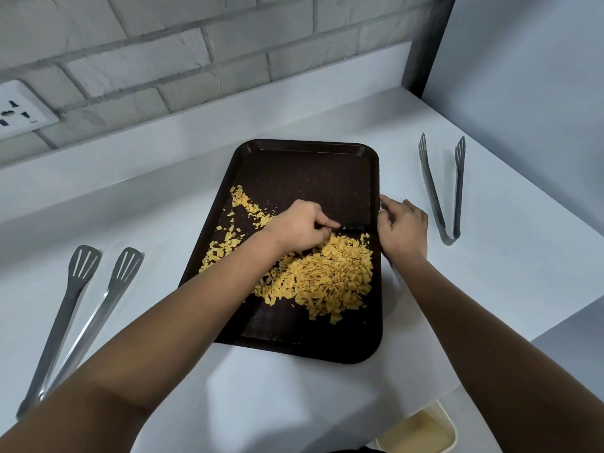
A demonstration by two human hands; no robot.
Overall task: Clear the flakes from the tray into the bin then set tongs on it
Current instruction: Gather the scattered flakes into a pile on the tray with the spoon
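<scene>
The left hand [295, 228] is curled into a loose fist over the middle of the tray [304, 168], its fingers closed around a small dark tool [353, 228] whose end pokes out toward the tray's right edge; what kind of tool it is cannot be told. The hand's underside rests on or just above the flakes [330, 279]. The right hand [403, 225] lies against the tray's right rim, fingers bent and close together, touching or gripping the edge; whether it truly clamps the rim cannot be told. The tray is dark brown, rectangular with rounded corners, and sits on the white worktop [261, 403] at a slight angle, its near right corner close to the worktop's front edge. The flakes are yellow, thin and broken, heaped thickest in the tray's near right part, with a thinner trail curving up along its left side; the far half of the tray is nearly bare, save for tiny crumbs. One pair of grey tongs [441, 188] lies on the worktop right of the tray, slotted tips pointing to the back wall. Another pair of tongs [78, 308] lies near the worktop's left edge. A cream bin [421, 433] stands below the worktop's front edge, at the right
</scene>
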